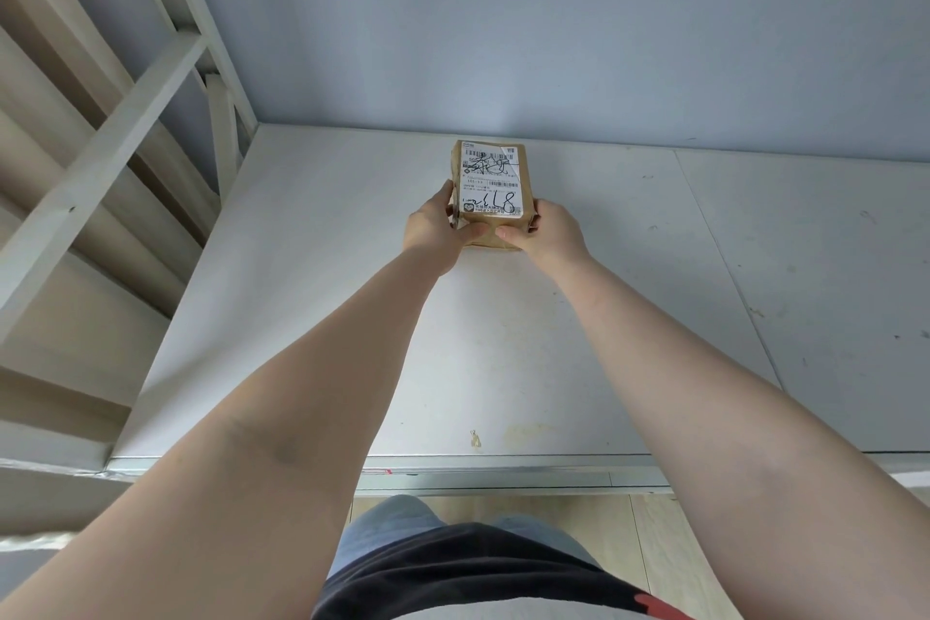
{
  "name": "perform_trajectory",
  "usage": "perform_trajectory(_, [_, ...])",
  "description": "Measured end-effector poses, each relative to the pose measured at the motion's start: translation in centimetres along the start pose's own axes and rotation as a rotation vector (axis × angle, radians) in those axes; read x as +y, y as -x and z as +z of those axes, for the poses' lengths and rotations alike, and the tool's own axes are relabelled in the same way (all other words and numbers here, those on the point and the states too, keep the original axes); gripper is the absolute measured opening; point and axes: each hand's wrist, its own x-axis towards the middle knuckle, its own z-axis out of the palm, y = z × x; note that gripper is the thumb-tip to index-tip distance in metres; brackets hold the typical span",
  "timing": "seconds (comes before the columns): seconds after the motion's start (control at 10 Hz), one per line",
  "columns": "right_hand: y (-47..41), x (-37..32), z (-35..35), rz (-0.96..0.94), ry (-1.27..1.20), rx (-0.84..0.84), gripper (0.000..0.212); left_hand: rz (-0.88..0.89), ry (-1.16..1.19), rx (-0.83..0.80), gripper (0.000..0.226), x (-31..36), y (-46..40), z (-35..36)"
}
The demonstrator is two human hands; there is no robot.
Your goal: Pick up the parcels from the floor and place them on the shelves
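Observation:
A small brown cardboard parcel with a white shipping label and black handwriting sits on the white shelf board, close to the back wall. My left hand grips its near left corner. My right hand grips its near right corner. The thumbs of both hands meet along the parcel's front edge. Both arms stretch forward over the shelf. Whether the parcel's base rests fully on the board is unclear.
A pale grey wall closes the back of the shelf. White metal frame posts and wooden boards of another rack stand at the left. The shelf's metal front rail runs above my legs and the wooden floor.

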Motion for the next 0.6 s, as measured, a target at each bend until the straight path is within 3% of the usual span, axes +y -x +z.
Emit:
perform_trajectory(0.2, [0.07,0.31,0.09,0.030,-0.014,-0.015,0.048,-0.075,0.024,-0.005,0.092,-0.07,0.17,-0.28])
perform_trajectory(0.4, [-0.06,0.48,0.06,0.049,-0.023,-0.018,0.049,-0.066,-0.008,0.017,0.080,0.38,0.65,-0.01])
perform_trajectory(0.6, [0.50,0.94,-0.53,0.120,-0.016,-0.046,0.074,-0.110,-0.048,0.060,0.082,-0.45,1.00,-0.12])
